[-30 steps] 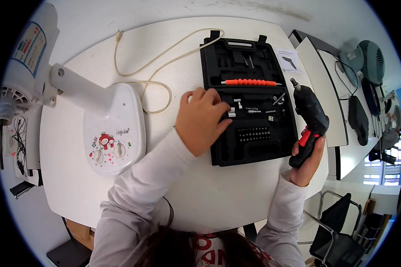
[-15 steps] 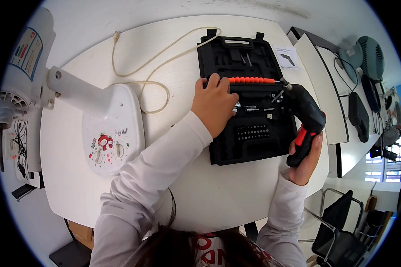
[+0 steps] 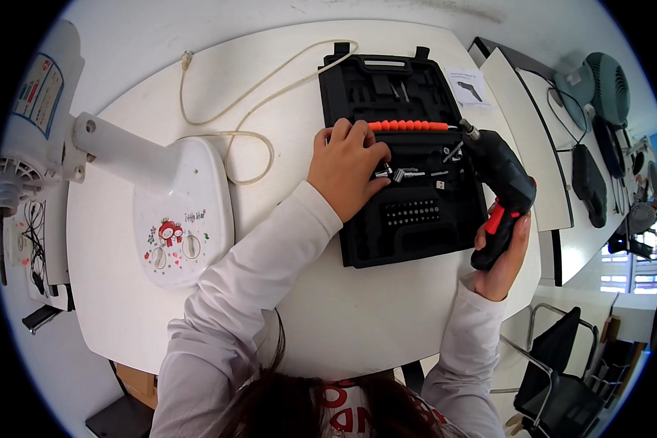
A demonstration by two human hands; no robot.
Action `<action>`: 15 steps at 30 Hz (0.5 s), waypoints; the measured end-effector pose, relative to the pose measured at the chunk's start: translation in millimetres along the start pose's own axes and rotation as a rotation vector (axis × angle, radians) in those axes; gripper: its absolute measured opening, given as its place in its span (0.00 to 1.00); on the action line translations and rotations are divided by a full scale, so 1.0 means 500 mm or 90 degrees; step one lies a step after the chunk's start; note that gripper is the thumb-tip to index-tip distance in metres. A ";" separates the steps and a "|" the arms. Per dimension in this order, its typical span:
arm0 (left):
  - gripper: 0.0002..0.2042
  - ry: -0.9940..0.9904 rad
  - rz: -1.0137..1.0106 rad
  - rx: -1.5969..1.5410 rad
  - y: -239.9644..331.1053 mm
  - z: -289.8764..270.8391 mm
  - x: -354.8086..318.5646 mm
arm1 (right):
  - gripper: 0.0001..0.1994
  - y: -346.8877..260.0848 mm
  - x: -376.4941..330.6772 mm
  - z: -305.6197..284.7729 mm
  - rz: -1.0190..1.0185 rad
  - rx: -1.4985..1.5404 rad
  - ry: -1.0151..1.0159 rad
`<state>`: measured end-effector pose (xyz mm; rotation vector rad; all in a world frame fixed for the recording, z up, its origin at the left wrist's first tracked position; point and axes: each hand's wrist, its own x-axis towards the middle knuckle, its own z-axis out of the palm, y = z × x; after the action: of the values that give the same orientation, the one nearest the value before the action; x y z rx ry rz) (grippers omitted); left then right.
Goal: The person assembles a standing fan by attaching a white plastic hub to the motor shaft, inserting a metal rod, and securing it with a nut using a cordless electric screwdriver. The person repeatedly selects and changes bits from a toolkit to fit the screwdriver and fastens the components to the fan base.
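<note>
My right hand point(image 3: 507, 252) is wrapped round the grip of a black and red cordless screwdriver point(image 3: 498, 175), held up over the right edge of the open black tool case point(image 3: 445, 248). Its metal chuck points up and away. My left hand point(image 3: 347, 168) is over the left side of the case, fingers bent, thumb and index around a small silver piece mostly hidden by them. Silver sockets and adapters point(image 3: 409, 174) lie beside those fingertips. An orange flexible extension shaft point(image 3: 409, 126) lies across the case's hinge. Rows of small bits point(image 3: 414, 212) sit in the near half.
A white appliance base point(image 3: 182, 212) with a cartoon print stands left, its arm reaching a white motor body point(image 3: 47, 109). A cream power cord point(image 3: 252, 117) loops behind. A printed leaflet point(image 3: 469, 86) lies by the case. Right are a grey-green fan point(image 3: 606, 87) and a black chair point(image 3: 555, 365).
My left fingers have shifted slightly and bunched together around the silver piece, and a nearby silver fitting now shows more. My right hand still holds the screwdriver in nearly the same place.
</note>
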<state>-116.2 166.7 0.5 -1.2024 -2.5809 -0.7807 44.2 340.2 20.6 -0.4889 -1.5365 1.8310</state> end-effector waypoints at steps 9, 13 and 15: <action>0.13 0.014 0.118 0.008 0.008 0.013 0.024 | 0.22 0.000 0.002 -0.002 0.001 0.006 -0.003; 0.10 0.045 0.113 -0.062 0.007 0.016 0.019 | 0.22 -0.001 0.002 -0.003 0.004 0.007 -0.004; 0.10 0.062 0.099 -0.142 0.001 0.006 0.012 | 0.23 -0.003 0.003 -0.001 0.000 0.020 0.002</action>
<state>-119.7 172.4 0.5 -1.3708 -2.3382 -1.0858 43.8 341.8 22.2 -0.4763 -1.5039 1.8503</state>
